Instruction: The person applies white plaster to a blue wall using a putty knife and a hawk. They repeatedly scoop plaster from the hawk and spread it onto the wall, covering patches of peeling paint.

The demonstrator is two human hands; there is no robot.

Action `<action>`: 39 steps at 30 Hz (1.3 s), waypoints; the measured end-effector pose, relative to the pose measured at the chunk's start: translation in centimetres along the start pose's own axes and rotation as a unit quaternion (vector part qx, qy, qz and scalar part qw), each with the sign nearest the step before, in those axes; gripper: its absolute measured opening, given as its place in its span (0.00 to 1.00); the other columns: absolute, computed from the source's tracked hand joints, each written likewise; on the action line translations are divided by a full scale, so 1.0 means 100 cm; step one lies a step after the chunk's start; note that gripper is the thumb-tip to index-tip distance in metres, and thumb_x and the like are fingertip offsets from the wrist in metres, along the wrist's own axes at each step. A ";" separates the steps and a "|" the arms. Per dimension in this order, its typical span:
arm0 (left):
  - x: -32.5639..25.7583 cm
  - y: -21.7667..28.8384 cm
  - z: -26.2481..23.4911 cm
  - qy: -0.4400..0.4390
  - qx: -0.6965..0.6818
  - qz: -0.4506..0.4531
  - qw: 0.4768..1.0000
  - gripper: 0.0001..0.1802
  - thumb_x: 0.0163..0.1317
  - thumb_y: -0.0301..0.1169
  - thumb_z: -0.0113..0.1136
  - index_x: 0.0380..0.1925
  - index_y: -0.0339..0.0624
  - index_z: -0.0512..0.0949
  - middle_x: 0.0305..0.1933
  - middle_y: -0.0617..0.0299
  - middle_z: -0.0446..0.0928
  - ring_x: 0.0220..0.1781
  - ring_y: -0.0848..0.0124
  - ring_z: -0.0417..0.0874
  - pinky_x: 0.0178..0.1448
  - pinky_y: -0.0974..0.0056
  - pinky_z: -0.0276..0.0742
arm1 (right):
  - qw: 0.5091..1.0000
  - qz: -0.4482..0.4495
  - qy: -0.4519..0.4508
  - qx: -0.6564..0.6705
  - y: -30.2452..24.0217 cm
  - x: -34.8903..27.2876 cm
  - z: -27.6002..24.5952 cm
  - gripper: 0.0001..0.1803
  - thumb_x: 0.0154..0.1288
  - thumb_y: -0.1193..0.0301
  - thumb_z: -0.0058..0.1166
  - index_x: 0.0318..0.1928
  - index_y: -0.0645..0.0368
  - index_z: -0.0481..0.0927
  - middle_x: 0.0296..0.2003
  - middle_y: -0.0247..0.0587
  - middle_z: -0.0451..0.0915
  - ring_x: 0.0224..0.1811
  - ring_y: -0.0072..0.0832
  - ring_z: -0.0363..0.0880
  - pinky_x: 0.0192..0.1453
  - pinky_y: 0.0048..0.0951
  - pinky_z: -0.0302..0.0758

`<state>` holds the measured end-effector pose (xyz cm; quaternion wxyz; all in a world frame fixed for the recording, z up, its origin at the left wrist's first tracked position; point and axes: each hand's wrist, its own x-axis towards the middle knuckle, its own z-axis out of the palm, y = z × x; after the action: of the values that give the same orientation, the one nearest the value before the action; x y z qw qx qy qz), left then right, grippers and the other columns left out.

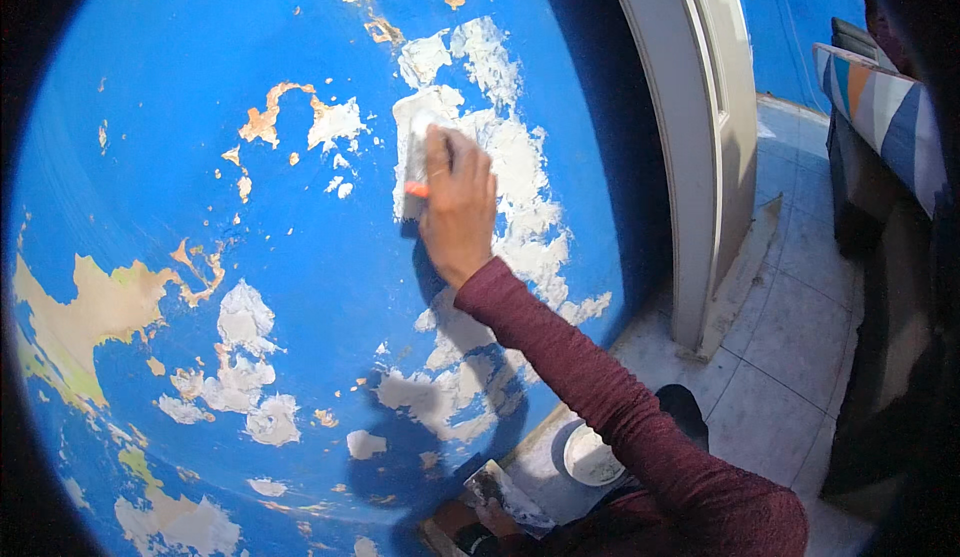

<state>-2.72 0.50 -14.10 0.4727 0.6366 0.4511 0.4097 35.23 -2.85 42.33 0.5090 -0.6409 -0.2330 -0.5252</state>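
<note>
Your R fingers (466, 169) grip a scraper (417, 165) on wht putty (515, 172), blue wall (320, 247); L fingers (492, 515) hold a smeared plate (516, 495) nr wht bucket (592, 455).

Right hand (460, 207) gripping trowel (416, 160), blue wall (335, 57) (peeling), 1 bucket (568, 455)

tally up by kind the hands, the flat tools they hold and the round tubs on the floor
Hands: 2 (right hand, left hand)
Flat tools: 2 (orange-marked tool in the right hand, smeared tool in the left)
Round tubs: 1 (white tub)
Total: 5
</note>
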 end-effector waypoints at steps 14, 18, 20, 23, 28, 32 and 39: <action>-0.011 0.028 -0.001 0.037 0.123 0.224 0.966 0.29 0.66 0.46 0.55 0.52 0.26 0.72 0.52 0.36 0.74 0.54 0.41 0.72 0.62 0.44 0.67 | 1.000 0.020 -0.011 -0.013 -0.008 0.009 0.012 0.37 0.54 0.77 0.58 0.65 0.73 0.63 0.60 0.57 0.66 0.62 0.49 0.66 0.59 0.44 0.70; -0.003 0.008 -0.014 0.071 0.285 0.246 0.924 0.28 0.64 0.46 0.55 0.47 0.25 0.73 0.47 0.38 0.75 0.46 0.43 0.75 0.54 0.45 0.70 | 0.999 -0.017 -0.035 0.026 -0.007 -0.005 -0.001 0.36 0.55 0.77 0.55 0.66 0.68 0.63 0.61 0.52 0.66 0.62 0.46 0.66 0.58 0.42 0.68; 0.000 -0.002 -0.022 0.013 0.182 0.098 0.978 0.28 0.63 0.46 0.55 0.46 0.25 0.74 0.45 0.40 0.76 0.43 0.44 0.75 0.52 0.45 0.71 | 1.000 -0.007 -0.019 0.009 0.000 -0.006 -0.003 0.35 0.56 0.78 0.54 0.66 0.66 0.64 0.61 0.51 0.67 0.62 0.46 0.66 0.57 0.42 0.68; -0.013 0.044 -0.004 0.013 0.055 0.034 0.998 0.27 0.63 0.46 0.54 0.44 0.25 0.74 0.41 0.42 0.76 0.41 0.45 0.75 0.50 0.46 0.71 | 1.000 0.007 0.014 -0.008 0.024 0.010 -0.008 0.38 0.51 0.82 0.55 0.66 0.65 0.65 0.59 0.51 0.67 0.60 0.47 0.67 0.60 0.44 0.67; -0.019 0.048 -0.012 0.052 0.158 -0.029 0.986 0.26 0.62 0.45 0.55 0.42 0.26 0.75 0.38 0.40 0.75 0.42 0.45 0.75 0.49 0.45 0.70 | 1.000 -0.007 -0.004 0.009 0.053 0.031 -0.003 0.40 0.48 0.87 0.53 0.67 0.57 0.67 0.60 0.44 0.70 0.61 0.44 0.67 0.62 0.43 0.67; -0.020 0.004 -0.009 0.096 0.194 0.040 0.976 0.27 0.61 0.45 0.57 0.44 0.27 0.75 0.42 0.37 0.75 0.46 0.43 0.75 0.50 0.44 0.70 | 0.997 -0.077 -0.015 0.013 0.067 0.015 -0.001 0.37 0.53 0.83 0.51 0.67 0.59 0.66 0.63 0.44 0.69 0.63 0.43 0.66 0.59 0.42 0.67; -0.011 -0.012 -0.002 0.096 0.221 0.121 0.963 0.23 0.62 0.41 0.54 0.41 0.27 0.73 0.44 0.39 0.73 0.48 0.46 0.74 0.51 0.46 0.70 | 0.995 -0.076 -0.068 0.019 0.046 -0.010 -0.023 0.34 0.55 0.79 0.54 0.65 0.63 0.68 0.59 0.48 0.71 0.60 0.45 0.69 0.57 0.42 0.71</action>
<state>-3.44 -0.32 -15.27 0.2216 0.7325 0.4937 0.4131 37.78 -6.38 39.40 0.4631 -0.6459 -0.3252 -0.5125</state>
